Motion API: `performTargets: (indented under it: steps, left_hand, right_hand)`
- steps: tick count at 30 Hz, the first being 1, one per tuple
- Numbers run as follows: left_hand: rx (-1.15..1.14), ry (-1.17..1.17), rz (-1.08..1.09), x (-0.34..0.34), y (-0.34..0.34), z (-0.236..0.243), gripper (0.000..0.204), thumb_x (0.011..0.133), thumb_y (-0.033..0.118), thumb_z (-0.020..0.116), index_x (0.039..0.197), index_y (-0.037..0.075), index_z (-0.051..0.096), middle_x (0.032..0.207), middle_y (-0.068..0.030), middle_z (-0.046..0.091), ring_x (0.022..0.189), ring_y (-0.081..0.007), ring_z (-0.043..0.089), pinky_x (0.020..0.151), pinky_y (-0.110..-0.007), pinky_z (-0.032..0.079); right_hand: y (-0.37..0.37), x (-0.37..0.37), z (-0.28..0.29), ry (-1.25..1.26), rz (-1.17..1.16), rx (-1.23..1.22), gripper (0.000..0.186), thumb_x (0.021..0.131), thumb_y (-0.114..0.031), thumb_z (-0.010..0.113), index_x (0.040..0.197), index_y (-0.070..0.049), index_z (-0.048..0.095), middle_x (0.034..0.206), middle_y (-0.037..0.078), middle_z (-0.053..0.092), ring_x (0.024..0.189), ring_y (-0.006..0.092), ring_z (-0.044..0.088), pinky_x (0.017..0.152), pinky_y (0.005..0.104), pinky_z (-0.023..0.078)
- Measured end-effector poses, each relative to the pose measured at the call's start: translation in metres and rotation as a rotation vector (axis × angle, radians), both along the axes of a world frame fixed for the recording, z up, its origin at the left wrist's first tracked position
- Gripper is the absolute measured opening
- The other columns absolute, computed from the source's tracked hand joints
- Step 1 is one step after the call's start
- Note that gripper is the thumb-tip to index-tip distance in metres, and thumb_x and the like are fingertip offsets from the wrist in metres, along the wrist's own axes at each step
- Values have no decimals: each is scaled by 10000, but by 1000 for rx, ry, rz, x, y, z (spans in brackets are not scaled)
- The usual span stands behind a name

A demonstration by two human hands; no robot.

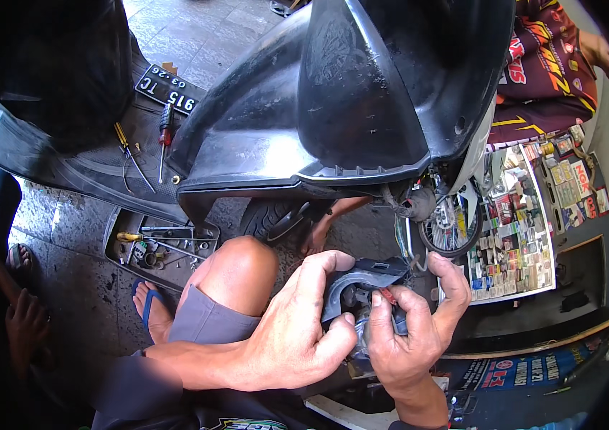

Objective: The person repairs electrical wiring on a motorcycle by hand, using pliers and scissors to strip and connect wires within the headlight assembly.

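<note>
My left hand (pixel 297 333) grips a curved, dark grey plastic part (pixel 362 278), its thumb and fingers bent around the left side. Inside the curve sit smaller dark pieces that I cannot make out. From the right, my right hand (pixel 413 337) pinches a small red piece (pixel 388 294) between thumb and forefinger, at the part's inner edge. Its kind is too small to tell. Above and beyond both hands is the black body panel (pixel 351 107) of a scooter, with wires and a grey rubber-like boot (pixel 419 204) hanging from its lower right end.
Two screwdrivers, one yellow-handled (pixel 122 135) and one red-and-black (pixel 166 129), lie on the scooter's floorboard near a number plate (pixel 168 87). A tray (pixel 109 240) of tools and hardware rests on the floor. At right stands a parts display (pixel 508 251). Other people (pixel 544 79) are close by.
</note>
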State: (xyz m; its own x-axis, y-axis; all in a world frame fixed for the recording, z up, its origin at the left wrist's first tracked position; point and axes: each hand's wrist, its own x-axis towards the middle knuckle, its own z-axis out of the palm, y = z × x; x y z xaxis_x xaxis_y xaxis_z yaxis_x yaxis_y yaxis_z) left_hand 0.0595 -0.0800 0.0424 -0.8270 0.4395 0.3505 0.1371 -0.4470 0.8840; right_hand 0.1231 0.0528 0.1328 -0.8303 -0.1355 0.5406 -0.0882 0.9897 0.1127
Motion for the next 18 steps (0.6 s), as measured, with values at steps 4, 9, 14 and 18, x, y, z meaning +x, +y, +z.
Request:
performTargets:
  steps: [4,9,14,18]
  left_hand:
    - [-15,-41,-4,0,-2,0,527,814,60,582,1287,-100,411,1158,-307,546,1086,-437,575,975,-462,459]
    - [33,-64,12,4,3,-3,517,803,40,557,1280,-105,423,1145,-313,553,1074,-445,574,968,-468,462]
    - [-22,11,15,4,2,2,531,786,28,549,1282,-114,423,1151,-310,555,1070,-450,572,968,-472,464]
    - [-4,-17,-3,0,3,0,537,776,23,550,1279,-119,426,1160,-310,558,1082,-457,570,973,-476,465]
  right_hand:
    - [-4,-1,1,-39,-19,32,163,750,-36,773,872,19,681,1323,235,537,1286,444,441,1071,561,358]
    - [-2,3,1,-72,-51,-51,138,762,-35,765,859,17,681,1313,211,573,1343,450,412,1101,597,309]
    - [-2,-4,9,-113,-35,-99,129,749,-21,759,837,17,674,1293,192,591,1339,453,422,1108,607,296]
    - [-3,-10,11,-152,-38,-50,131,723,12,731,812,15,636,1277,205,604,1330,446,456,1104,548,342]
